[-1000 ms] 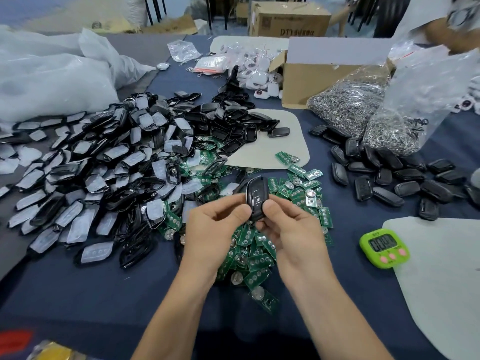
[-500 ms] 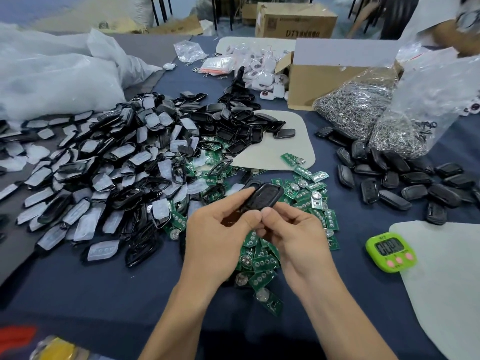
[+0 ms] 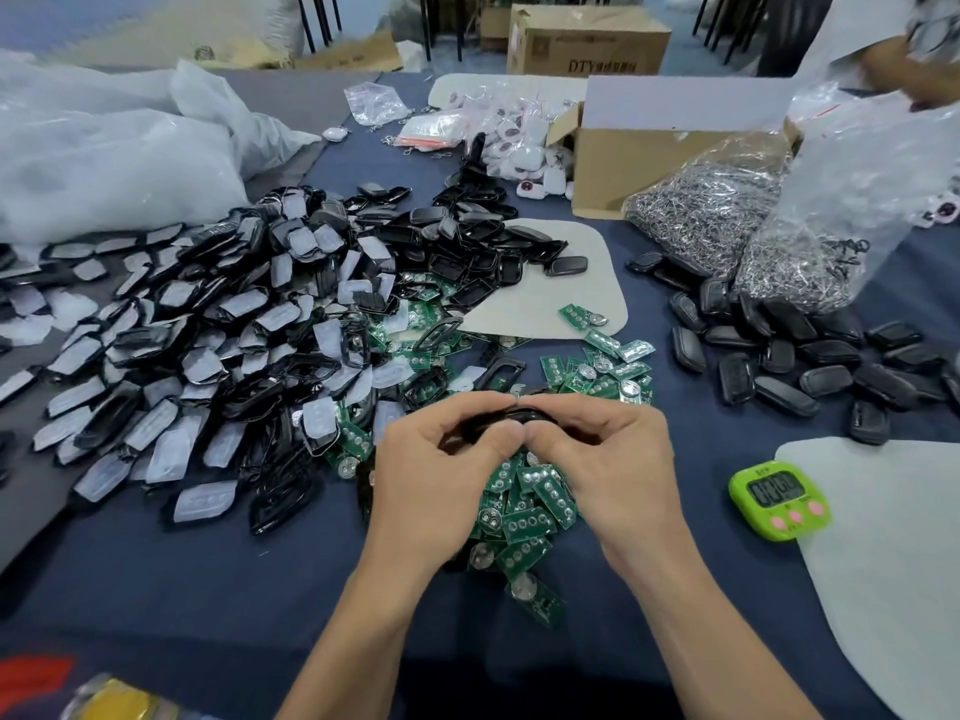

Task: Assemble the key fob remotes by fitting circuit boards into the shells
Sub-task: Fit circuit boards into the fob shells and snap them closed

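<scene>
In the head view, the left hand [image 3: 441, 475] and right hand [image 3: 608, 459] were both curled around one black key fob shell [image 3: 530, 415], thumbs meeting on it, just above the green circuit boards [image 3: 524, 517]. It looked like the closing step; the next move would call for an even squeeze to seat the halves.
</scene>
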Available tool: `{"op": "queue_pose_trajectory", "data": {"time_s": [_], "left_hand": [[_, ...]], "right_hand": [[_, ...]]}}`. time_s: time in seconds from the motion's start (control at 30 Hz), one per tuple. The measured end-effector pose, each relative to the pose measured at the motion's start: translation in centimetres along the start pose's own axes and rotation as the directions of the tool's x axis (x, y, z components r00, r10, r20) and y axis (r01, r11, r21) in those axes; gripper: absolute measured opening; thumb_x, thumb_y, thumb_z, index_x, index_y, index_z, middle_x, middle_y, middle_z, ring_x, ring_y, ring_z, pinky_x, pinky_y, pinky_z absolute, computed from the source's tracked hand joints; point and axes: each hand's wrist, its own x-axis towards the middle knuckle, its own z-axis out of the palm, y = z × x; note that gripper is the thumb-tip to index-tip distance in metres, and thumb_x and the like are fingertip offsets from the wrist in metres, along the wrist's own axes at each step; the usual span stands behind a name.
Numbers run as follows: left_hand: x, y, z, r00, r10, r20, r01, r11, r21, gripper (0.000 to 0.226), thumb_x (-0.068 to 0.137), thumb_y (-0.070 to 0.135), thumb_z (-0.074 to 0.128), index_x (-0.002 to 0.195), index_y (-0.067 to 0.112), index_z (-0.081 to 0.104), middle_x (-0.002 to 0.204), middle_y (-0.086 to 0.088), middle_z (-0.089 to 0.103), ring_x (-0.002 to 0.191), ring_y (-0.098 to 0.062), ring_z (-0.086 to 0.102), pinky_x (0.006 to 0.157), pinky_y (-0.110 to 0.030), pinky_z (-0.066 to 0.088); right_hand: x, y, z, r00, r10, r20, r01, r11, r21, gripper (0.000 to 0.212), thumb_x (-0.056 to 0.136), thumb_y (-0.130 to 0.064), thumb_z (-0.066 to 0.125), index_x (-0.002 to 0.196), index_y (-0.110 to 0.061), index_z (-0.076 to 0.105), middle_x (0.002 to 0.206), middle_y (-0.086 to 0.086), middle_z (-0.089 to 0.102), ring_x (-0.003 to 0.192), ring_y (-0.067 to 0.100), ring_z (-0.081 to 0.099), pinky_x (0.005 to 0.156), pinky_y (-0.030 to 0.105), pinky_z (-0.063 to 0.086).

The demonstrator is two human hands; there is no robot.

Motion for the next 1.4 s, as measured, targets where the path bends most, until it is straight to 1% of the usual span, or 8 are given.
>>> {"op": "queue_pose_trajectory", "data": {"time_s": [0.17,0.37,0.5,0.63,0.83,1.0,1.1,1.4], "left_hand": [[0.0,-0.3,0.3,0.998,0.000,-0.067,-0.008,0.992,-0.127,0.032,0.085,0.005,0.079,0.091,0.036,0.085,0.087,0.004,0.082,0.084,-0.014,0.079,0.073,-0.020,0.059],[-0.7,0.2,1.2,0.981,-0.039,-0.191,0.006,0.985,-0.170,0.026,0.081,0.014,0.079,0.086,0.038,0.085,0.080,0.004,0.081,0.077,-0.014,0.079,0.069,-0.021,0.060],[0.2,-0.4,0.8,0.977,-0.145,-0.156,0.122,0.982,-0.147,0.028,0.086,0.005,0.081,0.084,0.033,0.085,0.082,0.000,0.081,0.078,-0.013,0.077,0.072,-0.025,0.060],[0.2,-0.5,0.3,0.967,-0.246,-0.069,0.203,0.904,-0.377,0.015,0.074,0.020,0.081,0.087,0.024,0.086,0.087,-0.004,0.081,0.081,-0.013,0.075,0.074,-0.022,0.059],[0.0,-0.7,0.3,0.996,-0.082,-0.042,0.068,0.963,-0.260,0.026,0.080,-0.005,0.081,0.092,0.019,0.083,0.088,-0.004,0.081,0.083,-0.012,0.075,0.075,-0.021,0.058],[-0.5,-0.1,0.6,0.997,0.062,0.048,-0.047,0.965,-0.256,0.018,0.086,0.016,0.075,0.095,0.032,0.075,0.090,0.008,0.076,0.082,-0.003,0.069,0.073,-0.015,0.054],[-0.6,0.0,0.7,0.990,0.124,0.062,-0.105,0.964,-0.245,0.008,0.088,0.025,0.071,0.094,0.030,0.069,0.092,0.016,0.069,0.082,0.001,0.063,0.074,-0.014,0.050],[-0.5,-1.0,0.9,0.998,0.047,0.050,-0.034,0.973,-0.228,0.026,0.084,0.012,0.069,0.085,0.038,0.067,0.086,0.021,0.064,0.078,0.002,0.057,0.072,-0.014,0.050]], "right_hand": [[-0.6,-0.8,0.5,0.999,-0.045,-0.009,0.045,0.999,0.022,0.029,0.082,-0.008,0.078,0.093,-0.033,0.085,0.085,-0.002,0.081,0.081,0.015,0.077,0.072,0.025,0.060],[-1.0,-0.8,2.0,0.996,-0.030,-0.089,0.045,0.985,0.168,0.028,0.078,-0.006,0.073,0.082,-0.031,0.086,0.075,0.000,0.079,0.065,0.005,0.069,0.063,0.017,0.053],[-0.3,-0.2,1.6,0.991,0.128,-0.035,-0.120,0.976,0.181,0.028,0.089,0.004,0.073,0.085,-0.021,0.086,0.070,0.013,0.073,0.057,0.015,0.059,0.058,0.027,0.052],[-0.1,0.0,1.0,0.975,0.219,0.028,-0.217,0.929,0.300,0.032,0.094,0.010,0.064,0.089,-0.014,0.085,0.082,0.016,0.078,0.064,0.020,0.071,0.064,0.027,0.061],[-0.2,-0.3,0.7,0.998,0.056,0.010,-0.056,0.998,-0.005,0.024,0.078,-0.013,0.075,0.091,-0.032,0.083,0.088,0.001,0.081,0.083,0.019,0.077,0.078,0.038,0.063],[-0.5,-1.0,0.6,1.000,-0.004,-0.030,0.008,0.992,0.127,0.024,0.073,-0.007,0.080,0.087,-0.026,0.085,0.084,0.007,0.080,0.081,0.028,0.077,0.074,0.032,0.062],[-0.9,-1.2,0.7,0.999,-0.003,-0.050,0.012,0.985,0.174,0.036,0.075,0.008,0.082,0.082,-0.028,0.086,0.080,0.007,0.080,0.076,0.020,0.077,0.070,0.026,0.060],[-1.2,-0.1,2.0,0.992,0.052,-0.113,-0.031,0.982,0.185,0.036,0.077,0.009,0.080,0.083,-0.026,0.086,0.080,0.005,0.080,0.076,0.014,0.077,0.069,0.022,0.058]]}}
